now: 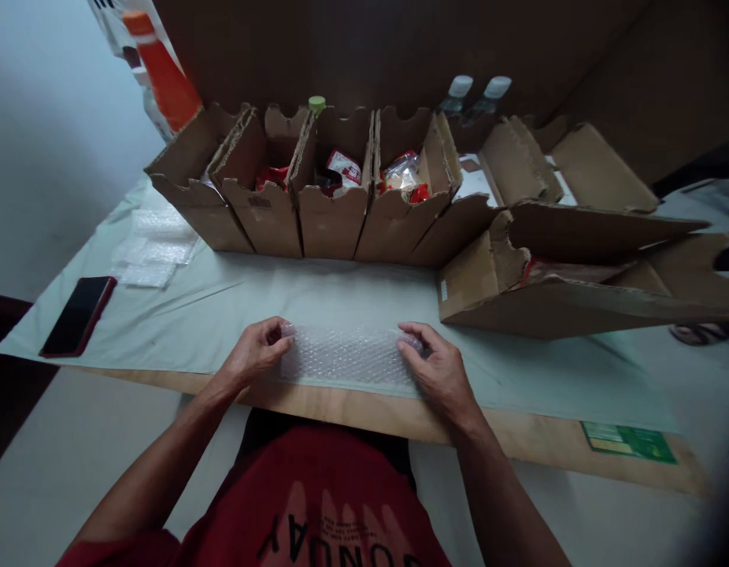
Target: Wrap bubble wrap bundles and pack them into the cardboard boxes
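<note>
A clear strip of bubble wrap (346,354) is stretched level near the table's front edge. My left hand (263,346) pinches its left end between thumb and fingers. At the right end, my right hand (432,358) grips the strip the same way, thumb in front. Both hands are closed on the wrap. On the left of the table lie several more folded pieces of bubble wrap (155,248), apart from my hands.
Several open cardboard bins (332,224) line the back, some with red packets inside. Another cardboard box (553,307) stands at the right. A phone (78,316) lies at the left, a green card (627,441) at the front right. Bottles (456,90) stand behind the bins.
</note>
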### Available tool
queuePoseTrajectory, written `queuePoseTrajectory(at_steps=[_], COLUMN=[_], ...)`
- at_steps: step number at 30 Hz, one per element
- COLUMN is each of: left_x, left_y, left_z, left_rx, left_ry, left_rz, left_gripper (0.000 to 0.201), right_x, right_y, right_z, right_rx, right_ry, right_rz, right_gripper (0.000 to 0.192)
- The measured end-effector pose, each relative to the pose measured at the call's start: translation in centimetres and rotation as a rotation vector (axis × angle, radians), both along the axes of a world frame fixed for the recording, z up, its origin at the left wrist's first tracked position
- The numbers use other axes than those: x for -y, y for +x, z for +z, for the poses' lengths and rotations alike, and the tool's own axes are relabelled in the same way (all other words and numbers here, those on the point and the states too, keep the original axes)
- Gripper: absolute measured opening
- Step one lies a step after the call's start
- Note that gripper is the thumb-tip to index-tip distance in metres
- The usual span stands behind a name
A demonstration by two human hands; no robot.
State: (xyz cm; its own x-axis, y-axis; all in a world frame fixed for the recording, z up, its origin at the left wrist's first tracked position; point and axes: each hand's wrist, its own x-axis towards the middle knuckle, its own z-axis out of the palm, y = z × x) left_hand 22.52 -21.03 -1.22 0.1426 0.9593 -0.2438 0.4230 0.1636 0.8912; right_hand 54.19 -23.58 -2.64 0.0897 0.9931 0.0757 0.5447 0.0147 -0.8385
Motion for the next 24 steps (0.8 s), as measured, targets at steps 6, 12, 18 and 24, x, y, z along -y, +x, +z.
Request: queuePoseTrajectory(at_steps=[6,12,18,24], left_x=[0.6,0.4,2.5,1.7], left_y=[0.4,-1.8,-3.1,0.0], left_z=[3.1,-1.0,-3.3,-2.1], left_rx=[-0.213,-0.472,-0.49,-0.529], left_ry=[0.572,0.817,0.757,0.757], left_rz=[0.038,-0.216,-0.236,-0.365], left_gripper=[0.007,0.024,0.05,0.031], right_x=[0.0,0.9,2.8,1.0], right_y=[-0.1,1.3,3.2,-2.1], right_z=[2.6,0.1,-2.3,-1.0], right_rx=[0.099,0.455,0.521,0.5], right_ry=[0.283,0.334,0.276,0.314], right_rz=[0.0,0.288,0.187,0.381], right_gripper=[0.011,0.029,0.03,0.029])
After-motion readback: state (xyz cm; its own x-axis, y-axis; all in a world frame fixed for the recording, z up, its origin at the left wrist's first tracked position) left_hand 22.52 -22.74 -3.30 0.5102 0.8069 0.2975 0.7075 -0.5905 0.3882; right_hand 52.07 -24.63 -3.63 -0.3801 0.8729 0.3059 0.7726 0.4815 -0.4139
